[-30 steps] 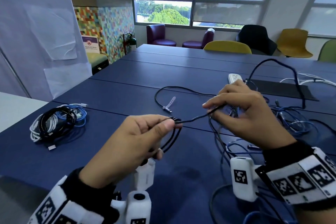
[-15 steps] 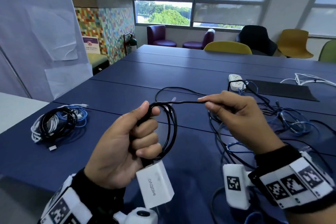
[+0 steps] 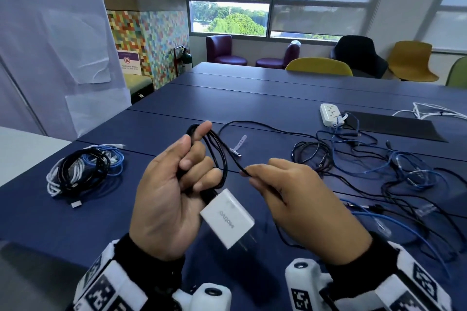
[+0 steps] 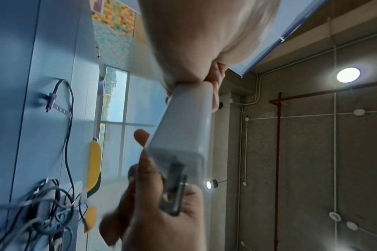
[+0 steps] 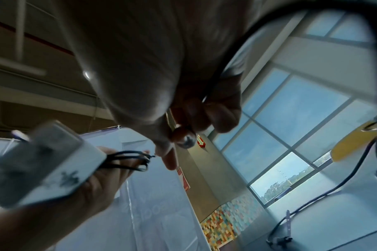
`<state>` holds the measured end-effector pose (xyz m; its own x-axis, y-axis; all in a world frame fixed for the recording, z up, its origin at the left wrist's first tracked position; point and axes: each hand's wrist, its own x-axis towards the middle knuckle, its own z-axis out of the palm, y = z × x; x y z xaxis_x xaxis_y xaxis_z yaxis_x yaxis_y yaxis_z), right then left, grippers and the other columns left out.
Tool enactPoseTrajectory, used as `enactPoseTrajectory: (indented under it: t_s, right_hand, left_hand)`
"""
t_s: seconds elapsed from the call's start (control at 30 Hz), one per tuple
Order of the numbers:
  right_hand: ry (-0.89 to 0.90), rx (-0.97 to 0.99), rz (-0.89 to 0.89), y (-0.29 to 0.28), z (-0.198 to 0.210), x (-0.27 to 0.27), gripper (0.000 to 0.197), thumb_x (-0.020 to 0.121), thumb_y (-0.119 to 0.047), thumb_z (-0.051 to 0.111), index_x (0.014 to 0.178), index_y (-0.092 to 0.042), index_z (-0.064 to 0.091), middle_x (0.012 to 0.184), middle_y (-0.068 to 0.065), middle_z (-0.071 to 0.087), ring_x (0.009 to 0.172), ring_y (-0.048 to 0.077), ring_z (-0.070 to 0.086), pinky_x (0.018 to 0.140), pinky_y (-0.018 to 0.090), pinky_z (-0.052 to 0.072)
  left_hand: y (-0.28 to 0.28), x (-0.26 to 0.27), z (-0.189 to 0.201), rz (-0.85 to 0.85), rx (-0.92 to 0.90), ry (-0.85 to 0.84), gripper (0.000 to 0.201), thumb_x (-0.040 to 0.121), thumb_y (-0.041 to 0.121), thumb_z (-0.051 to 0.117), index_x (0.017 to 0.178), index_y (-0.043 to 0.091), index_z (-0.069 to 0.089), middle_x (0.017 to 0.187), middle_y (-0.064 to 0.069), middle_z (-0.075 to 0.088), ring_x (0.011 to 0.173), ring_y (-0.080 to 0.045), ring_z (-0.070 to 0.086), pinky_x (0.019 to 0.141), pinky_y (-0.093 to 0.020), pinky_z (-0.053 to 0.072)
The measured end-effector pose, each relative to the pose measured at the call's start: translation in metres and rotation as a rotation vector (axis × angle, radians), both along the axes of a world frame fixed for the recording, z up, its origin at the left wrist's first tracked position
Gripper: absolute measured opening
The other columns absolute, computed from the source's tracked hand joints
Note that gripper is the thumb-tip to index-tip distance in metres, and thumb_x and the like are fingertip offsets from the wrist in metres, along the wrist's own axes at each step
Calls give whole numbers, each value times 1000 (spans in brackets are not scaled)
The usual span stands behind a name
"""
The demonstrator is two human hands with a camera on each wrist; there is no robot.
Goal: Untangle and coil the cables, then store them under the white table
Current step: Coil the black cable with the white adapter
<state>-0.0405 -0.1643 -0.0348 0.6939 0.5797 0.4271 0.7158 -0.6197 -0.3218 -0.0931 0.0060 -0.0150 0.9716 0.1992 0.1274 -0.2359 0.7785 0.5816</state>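
Note:
My left hand (image 3: pixel 177 179) grips several loops of a thin black charger cable (image 3: pixel 218 156), palm up above the blue table (image 3: pixel 252 98). The cable's white power adapter (image 3: pixel 227 217) hangs below the fingers; the left wrist view shows the adapter (image 4: pixel 183 129) close up with its metal prongs. My right hand (image 3: pixel 300 199) pinches the same black cable just right of the loops, and the cable (image 5: pixel 217 74) runs across its palm. A tangle of black and blue cables (image 3: pixel 379 164) lies on the table to the right. A coiled bundle of white, black and blue cables (image 3: pixel 83 169) lies at the left.
A white power strip (image 3: pixel 329 113) and a black mat (image 3: pixel 394 126) sit at the back right, with white cables (image 3: pixel 434 113) beyond. The white table's corner (image 3: pixel 22 151) shows at the left edge. Chairs line the far side of the blue table.
My left hand turned palm up and rose with more loops in it. My right hand came down and toward me, drawing the cable in; the adapter swung into full view.

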Motion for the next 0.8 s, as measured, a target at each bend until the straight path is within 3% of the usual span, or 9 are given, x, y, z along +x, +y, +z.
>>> enactPoseTrajectory:
  t_s: [0.17,0.27,0.4,0.5,0.6,0.73,0.8]
  right_hand:
    - [-36,-197,-54,0,13,-15,47,92,-53,15,101,-31,55,81,-6,55,72,25,58,61,36,50]
    - [-53,-280,-53,0,23,-26,48,89,-53,11,93,-29,53,78,-7,54,71,23,58,57,32,44]
    - [-10,-299,-31,-1,36,-38,36,95,-51,24,87,-24,47,81,-6,53,78,23,56,67,35,45]
    - [22,-307,-17,-1,46,-45,35,93,-51,29,80,-24,48,79,-6,52,78,21,54,70,36,46]
    - [60,-291,-22,-1,55,-49,36,92,-49,34,81,-22,55,75,-5,55,72,16,52,69,34,45]
    - [157,-203,-71,-8,74,-50,24,90,-46,54,79,-25,60,58,-6,47,55,9,43,53,18,32]
    - [184,-179,-103,-12,81,-48,24,88,-47,57,77,-27,62,56,-6,49,54,8,44,51,17,30]
  left_hand:
    - [-5,4,-4,116,102,-44,37,99,15,41,129,-5,51,65,3,40,41,-4,22,50,-19,43]
    - [-8,4,-5,166,174,-75,34,100,14,39,127,-5,50,70,0,52,39,-4,28,68,-33,56]
    - [-13,1,-4,206,307,-105,33,98,10,40,127,-5,47,81,-10,67,47,-14,51,83,-50,56]
    - [-15,2,-5,245,484,-121,39,95,12,42,133,4,46,87,-14,72,64,-28,70,85,-47,57]
    - [-15,1,-5,216,668,-153,42,95,14,43,137,14,43,91,-15,74,79,-35,73,83,-39,57]
    - [-15,0,-9,234,980,-216,40,100,19,46,137,32,40,95,-7,74,82,-22,74,82,-33,56]
    - [-14,0,-11,237,1105,-236,35,98,21,44,130,36,43,92,-1,73,74,-14,72,70,-21,53]
